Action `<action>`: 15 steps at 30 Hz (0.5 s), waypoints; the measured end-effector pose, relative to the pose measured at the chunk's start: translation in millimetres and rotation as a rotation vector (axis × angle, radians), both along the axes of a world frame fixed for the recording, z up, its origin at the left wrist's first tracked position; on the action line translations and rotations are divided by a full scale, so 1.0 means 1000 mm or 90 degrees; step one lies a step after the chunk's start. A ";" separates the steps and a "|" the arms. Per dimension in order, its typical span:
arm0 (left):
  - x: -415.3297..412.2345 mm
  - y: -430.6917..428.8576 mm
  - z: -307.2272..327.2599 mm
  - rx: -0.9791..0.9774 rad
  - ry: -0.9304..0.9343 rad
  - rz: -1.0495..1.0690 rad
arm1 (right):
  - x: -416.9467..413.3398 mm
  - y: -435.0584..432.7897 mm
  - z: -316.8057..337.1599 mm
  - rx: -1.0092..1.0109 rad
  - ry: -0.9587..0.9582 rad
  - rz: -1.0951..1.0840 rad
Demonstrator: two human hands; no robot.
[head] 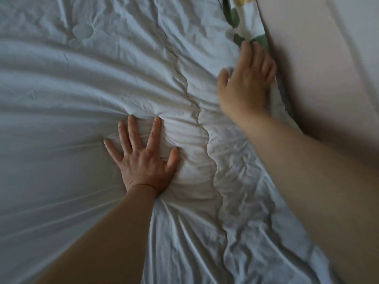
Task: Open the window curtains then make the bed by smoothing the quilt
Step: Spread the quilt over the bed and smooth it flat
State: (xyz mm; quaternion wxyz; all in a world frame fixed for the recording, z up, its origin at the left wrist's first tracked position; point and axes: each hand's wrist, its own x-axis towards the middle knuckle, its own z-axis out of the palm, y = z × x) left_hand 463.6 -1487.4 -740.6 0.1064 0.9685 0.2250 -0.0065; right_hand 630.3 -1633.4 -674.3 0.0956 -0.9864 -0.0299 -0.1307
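Fingers [154,136] of left hand [143,162] were splayed flat, likely anchoring quilt [61,95]; right hand [246,85] fingers lay straight, pressing its edge down.

The bed itself is hidden under a pale, wrinkly quilt [82,89] spread right across it, with some leaf-print fabric [244,19] poking out at the top right edge.

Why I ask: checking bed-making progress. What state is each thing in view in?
quilt: spread out, wrinkled, a long fold ridge running down it.
left hand: fingers spread, pressing flat on the quilt.
right hand: blurred, fingers fairly straight, touching the quilt's edge.
floral fabric: crumpled at the quilt's far edge, beyond the right hand.
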 end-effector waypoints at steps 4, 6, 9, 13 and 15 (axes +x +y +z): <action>0.000 0.001 0.000 -0.004 -0.001 0.003 | 0.051 0.005 0.024 0.126 0.275 -0.025; 0.000 0.001 -0.001 -0.004 -0.003 0.003 | 0.061 0.005 0.032 0.241 0.376 -0.013; 0.000 0.000 0.000 -0.007 -0.006 0.003 | 0.065 0.014 0.034 0.446 0.515 -0.040; 0.000 0.001 -0.001 -0.005 -0.009 0.003 | 0.075 0.012 0.028 0.457 0.248 0.010; 0.000 0.001 -0.001 -0.002 -0.015 0.000 | 0.080 -0.006 0.038 0.167 0.017 0.049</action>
